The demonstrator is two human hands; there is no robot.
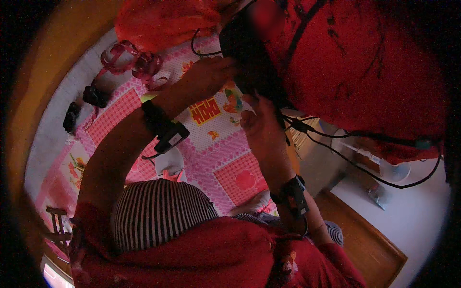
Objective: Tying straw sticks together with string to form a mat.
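A dark black item [252, 60], too dim to tell its kind, lies against a large red cloth [355, 67]. My left hand [216, 74] reaches across to its left edge, fingers closed there and their tips lost in the shadow. Below that item's lower edge is my right hand [261, 125], with bent fingers and the thumb curled in; whatever sits between them is hidden. Each wrist wears a black band with a small box. Under both hands spreads a pink and white patterned sheet [201, 149] with red and yellow motifs.
Black cables [307, 127] hang below the red cloth at right, over a white surface [408, 211] with a brown wooden edge [365, 240]. An orange-red cloth [163, 21], a dark red ribbon-like strap [120, 57] and small black objects [96, 96] lie at the far left.
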